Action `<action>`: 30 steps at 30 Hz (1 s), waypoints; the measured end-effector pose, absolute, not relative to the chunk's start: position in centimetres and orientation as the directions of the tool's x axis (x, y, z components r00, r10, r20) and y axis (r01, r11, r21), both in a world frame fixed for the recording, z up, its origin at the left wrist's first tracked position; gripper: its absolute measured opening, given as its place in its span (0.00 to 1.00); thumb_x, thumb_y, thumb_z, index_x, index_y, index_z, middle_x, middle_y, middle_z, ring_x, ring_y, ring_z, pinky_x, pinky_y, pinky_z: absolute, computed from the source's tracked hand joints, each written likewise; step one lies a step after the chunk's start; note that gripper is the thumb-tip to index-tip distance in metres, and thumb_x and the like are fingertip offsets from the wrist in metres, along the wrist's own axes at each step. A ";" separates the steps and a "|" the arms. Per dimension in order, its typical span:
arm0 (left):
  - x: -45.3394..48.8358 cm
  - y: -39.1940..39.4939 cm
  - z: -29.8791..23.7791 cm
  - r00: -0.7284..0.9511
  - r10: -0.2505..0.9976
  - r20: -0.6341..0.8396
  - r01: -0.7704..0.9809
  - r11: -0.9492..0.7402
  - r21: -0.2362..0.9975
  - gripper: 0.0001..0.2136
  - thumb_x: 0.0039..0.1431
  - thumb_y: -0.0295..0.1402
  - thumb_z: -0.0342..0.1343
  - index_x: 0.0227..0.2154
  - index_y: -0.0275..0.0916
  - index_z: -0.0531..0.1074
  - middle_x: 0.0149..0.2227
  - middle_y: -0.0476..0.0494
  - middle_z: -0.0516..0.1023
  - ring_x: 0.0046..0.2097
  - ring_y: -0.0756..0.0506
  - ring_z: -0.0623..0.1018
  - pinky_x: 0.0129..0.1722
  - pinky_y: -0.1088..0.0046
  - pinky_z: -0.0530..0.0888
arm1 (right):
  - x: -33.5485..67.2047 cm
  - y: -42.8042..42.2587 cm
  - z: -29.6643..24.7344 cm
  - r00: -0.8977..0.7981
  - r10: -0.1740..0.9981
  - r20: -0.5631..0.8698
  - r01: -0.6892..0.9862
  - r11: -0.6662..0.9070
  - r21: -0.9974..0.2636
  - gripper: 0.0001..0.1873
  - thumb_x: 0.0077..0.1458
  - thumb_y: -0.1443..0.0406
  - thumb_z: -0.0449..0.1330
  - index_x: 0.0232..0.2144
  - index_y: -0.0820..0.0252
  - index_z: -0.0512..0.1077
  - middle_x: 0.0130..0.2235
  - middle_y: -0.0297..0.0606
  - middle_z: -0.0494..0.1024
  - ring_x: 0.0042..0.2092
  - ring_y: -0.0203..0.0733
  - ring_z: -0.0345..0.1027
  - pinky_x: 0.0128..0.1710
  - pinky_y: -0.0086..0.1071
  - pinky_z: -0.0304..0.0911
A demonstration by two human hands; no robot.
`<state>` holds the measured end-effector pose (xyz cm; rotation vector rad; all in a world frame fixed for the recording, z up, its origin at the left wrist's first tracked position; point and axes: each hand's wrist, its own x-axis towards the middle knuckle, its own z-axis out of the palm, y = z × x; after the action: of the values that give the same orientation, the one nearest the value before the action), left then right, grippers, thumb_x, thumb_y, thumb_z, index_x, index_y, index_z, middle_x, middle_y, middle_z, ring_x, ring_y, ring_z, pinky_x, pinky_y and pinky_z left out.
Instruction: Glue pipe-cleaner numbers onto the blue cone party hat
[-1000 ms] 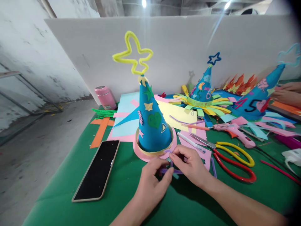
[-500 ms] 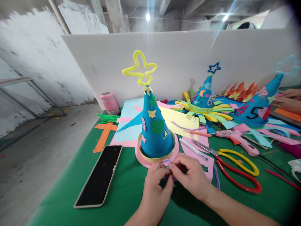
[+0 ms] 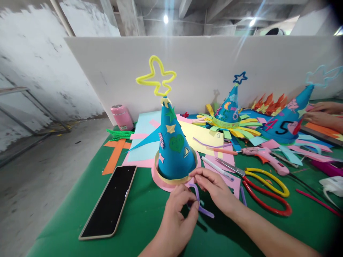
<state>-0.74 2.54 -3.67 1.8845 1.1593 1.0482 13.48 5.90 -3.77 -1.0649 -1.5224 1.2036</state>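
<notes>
A purple pipe cleaner (image 3: 199, 203), bent into a loop, sits between both my hands just above the green table (image 3: 139, 228). My left hand (image 3: 177, 210) pinches its lower part with thumb and forefinger. My right hand (image 3: 214, 189) pinches the upper bend, its fingertips close to the pink brim of a blue paper cone hat (image 3: 174, 146). That hat stands upright directly behind my hands, decorated with stars and a green heart, with a yellow pipe-cleaner star (image 3: 155, 76) on its tip.
A black phone (image 3: 109, 201) lies left of the hat. To the right are red-and-yellow scissors (image 3: 265, 185), a white pen (image 3: 217, 168), a pink glue gun (image 3: 265, 154), and two more blue cone hats (image 3: 230, 105) (image 3: 289, 116). Another person's hands (image 3: 324, 112) rest far right. A pink bottle (image 3: 122, 117) stands by the white board.
My hands have drawn slightly apart and the pipe cleaner now shows as a longer bent loop trailing to the right. The view has shifted a little.
</notes>
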 end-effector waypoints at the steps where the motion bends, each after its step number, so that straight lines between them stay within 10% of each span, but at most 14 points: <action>1: -0.8 2.5 -3.6 0.299 0.914 0.273 0.345 -0.371 0.862 0.05 0.51 0.25 0.49 0.22 0.37 0.63 0.26 0.46 0.66 0.32 0.48 0.68 0.32 0.73 0.66 | 13.6 6.0 -3.8 -0.268 0.955 0.130 0.078 0.156 -0.985 0.10 0.55 0.65 0.50 0.38 0.57 0.69 0.30 0.33 0.67 0.29 0.33 0.60 0.29 0.27 0.58; 7: -1.1 2.7 -3.3 0.375 0.912 0.163 0.203 -0.253 0.946 0.05 0.51 0.25 0.49 0.22 0.37 0.64 0.26 0.48 0.66 0.31 0.50 0.67 0.33 0.74 0.65 | 13.8 6.0 -3.4 -0.424 0.873 0.239 0.117 0.315 -0.942 0.08 0.53 0.64 0.53 0.33 0.58 0.72 0.34 0.37 0.70 0.37 0.38 0.64 0.36 0.30 0.60; 17: -1.4 2.7 -3.9 0.344 0.916 0.206 0.209 -0.289 0.934 0.05 0.53 0.27 0.49 0.23 0.37 0.64 0.26 0.48 0.65 0.31 0.49 0.67 0.33 0.74 0.65 | 17.7 6.8 -2.2 0.100 0.957 0.273 0.193 0.251 -0.949 0.14 0.57 0.61 0.46 0.22 0.59 0.60 0.23 0.31 0.60 0.25 0.33 0.53 0.24 0.27 0.53; 21: -1.5 3.0 -4.1 0.284 0.924 0.255 0.287 -0.336 0.897 0.05 0.55 0.28 0.47 0.24 0.38 0.64 0.27 0.47 0.65 0.32 0.49 0.67 0.32 0.73 0.65 | 20.7 4.3 -1.0 -0.098 0.964 0.246 0.443 0.264 -0.857 0.18 0.55 0.60 0.48 0.16 0.59 0.57 0.27 0.34 0.64 0.29 0.36 0.59 0.30 0.29 0.57; 30: -1.0 2.5 -4.0 0.373 0.813 0.448 0.448 -0.580 0.680 0.04 0.52 0.23 0.48 0.25 0.37 0.65 0.27 0.44 0.67 0.32 0.47 0.67 0.32 0.69 0.65 | 21.7 2.7 -1.3 -0.136 0.979 0.152 0.638 0.204 -0.742 0.12 0.53 0.61 0.53 0.41 0.54 0.67 0.39 0.38 0.71 0.37 0.40 0.66 0.36 0.31 0.63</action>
<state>-0.98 2.47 -3.97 2.1894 1.0897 1.0890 21.71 2.71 -1.34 -1.5045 -1.8526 0.6940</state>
